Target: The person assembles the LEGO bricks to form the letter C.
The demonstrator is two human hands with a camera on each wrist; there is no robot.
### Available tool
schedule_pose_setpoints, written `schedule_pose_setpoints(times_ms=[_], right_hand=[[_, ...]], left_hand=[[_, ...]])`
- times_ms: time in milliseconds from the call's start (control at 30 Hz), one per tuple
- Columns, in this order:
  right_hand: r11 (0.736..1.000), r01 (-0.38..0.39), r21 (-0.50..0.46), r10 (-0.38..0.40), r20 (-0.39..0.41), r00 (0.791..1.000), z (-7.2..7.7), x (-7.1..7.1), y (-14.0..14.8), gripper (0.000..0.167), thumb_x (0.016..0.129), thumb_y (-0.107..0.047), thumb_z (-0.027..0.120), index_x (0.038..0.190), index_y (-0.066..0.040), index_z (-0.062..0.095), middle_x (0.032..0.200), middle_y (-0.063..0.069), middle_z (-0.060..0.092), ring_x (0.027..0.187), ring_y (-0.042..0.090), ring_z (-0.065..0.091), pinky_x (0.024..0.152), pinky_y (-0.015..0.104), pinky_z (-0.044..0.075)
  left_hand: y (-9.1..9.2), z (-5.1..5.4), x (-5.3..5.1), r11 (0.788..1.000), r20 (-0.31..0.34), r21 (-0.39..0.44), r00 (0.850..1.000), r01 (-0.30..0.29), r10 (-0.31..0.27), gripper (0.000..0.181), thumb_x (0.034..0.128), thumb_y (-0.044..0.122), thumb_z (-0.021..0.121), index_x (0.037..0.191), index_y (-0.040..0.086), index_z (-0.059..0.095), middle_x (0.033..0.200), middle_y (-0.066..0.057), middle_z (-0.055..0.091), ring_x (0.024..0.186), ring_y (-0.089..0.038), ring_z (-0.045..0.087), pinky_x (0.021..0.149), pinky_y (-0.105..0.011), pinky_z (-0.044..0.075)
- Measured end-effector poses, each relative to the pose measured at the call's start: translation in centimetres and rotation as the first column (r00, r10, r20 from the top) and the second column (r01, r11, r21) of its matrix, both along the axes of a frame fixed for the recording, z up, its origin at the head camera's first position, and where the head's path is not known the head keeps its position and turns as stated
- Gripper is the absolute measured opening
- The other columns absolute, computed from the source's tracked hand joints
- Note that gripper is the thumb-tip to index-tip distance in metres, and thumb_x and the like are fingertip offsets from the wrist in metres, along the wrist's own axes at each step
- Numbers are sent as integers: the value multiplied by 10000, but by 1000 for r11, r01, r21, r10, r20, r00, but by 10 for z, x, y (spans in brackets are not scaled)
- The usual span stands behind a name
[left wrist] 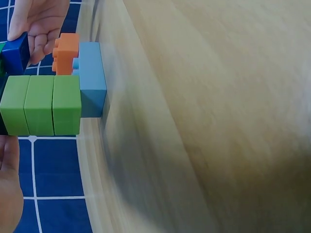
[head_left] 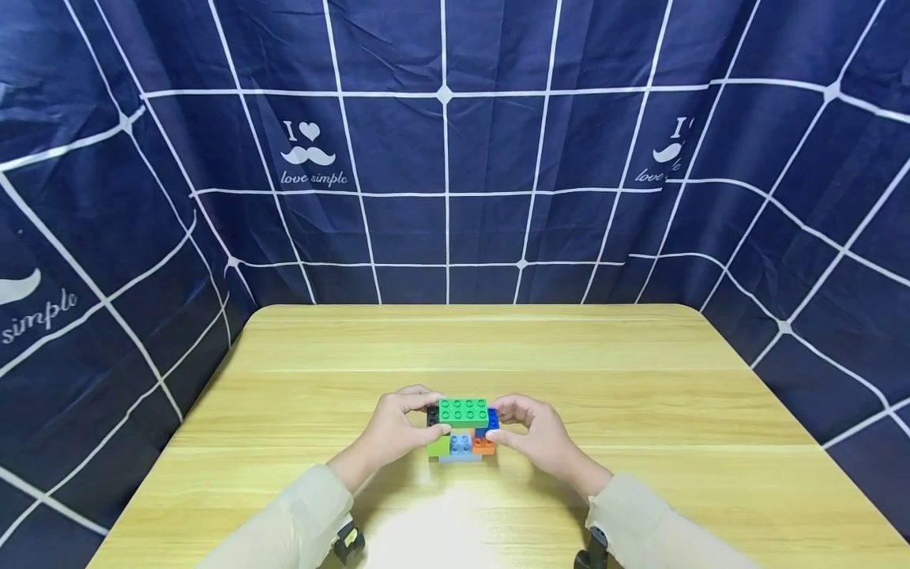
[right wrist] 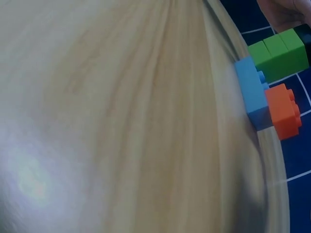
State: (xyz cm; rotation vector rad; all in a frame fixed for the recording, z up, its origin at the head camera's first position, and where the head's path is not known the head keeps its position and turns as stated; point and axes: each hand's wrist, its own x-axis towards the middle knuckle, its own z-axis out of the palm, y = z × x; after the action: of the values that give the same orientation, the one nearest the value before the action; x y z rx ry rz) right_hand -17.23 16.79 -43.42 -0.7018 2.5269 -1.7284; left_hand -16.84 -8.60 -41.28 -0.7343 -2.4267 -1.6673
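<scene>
A small structure of toy building bricks stands on the table between both hands. My left hand (head_left: 389,427) holds its left side by the black brick (head_left: 432,416), thumb in front and fingers behind. Below the black brick are stacked light-green bricks (left wrist: 41,105). A long green brick (head_left: 462,412) spans the top. My right hand (head_left: 542,436) pinches the dark blue brick (left wrist: 17,53) under the green brick's right end. In the left wrist view, a gap separates the dark blue brick from the orange brick (right wrist: 283,111) below. The light-blue brick (right wrist: 252,93) forms the base.
The wooden table (head_left: 355,340) extends around the bricks, with a bright reflection near its front edge. Dark blue curtains (head_left: 490,229) with white grid lines rise behind and at both sides. Black straps with devices (head_left: 348,541) hang at the wrists.
</scene>
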Motion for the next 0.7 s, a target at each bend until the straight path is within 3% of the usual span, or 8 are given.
schedule_pose_setpoints(times_ms=[433,700], right_hand=[[999,45,-11,-45,-92,995,1,4,-1,340,776,-193,795,1079,-141,650,952,-77,678,947,158,611,915,340,485],[1000,12,-19,-13,-66,998,2,2,0,340,781,-191,793,1081,-134,643,965,-57,682,949,163,615,906,357,489]], left_hand=[[2,0,0,1000,6,6,1000,15,-15,350,726,65,814,1062,75,719,964,57,667,875,-126,610,867,-355,510],[1,1,0,1000,7,3,1000,3,-3,351,728,72,814,1064,68,714,978,35,673,885,-143,620,851,-352,525]])
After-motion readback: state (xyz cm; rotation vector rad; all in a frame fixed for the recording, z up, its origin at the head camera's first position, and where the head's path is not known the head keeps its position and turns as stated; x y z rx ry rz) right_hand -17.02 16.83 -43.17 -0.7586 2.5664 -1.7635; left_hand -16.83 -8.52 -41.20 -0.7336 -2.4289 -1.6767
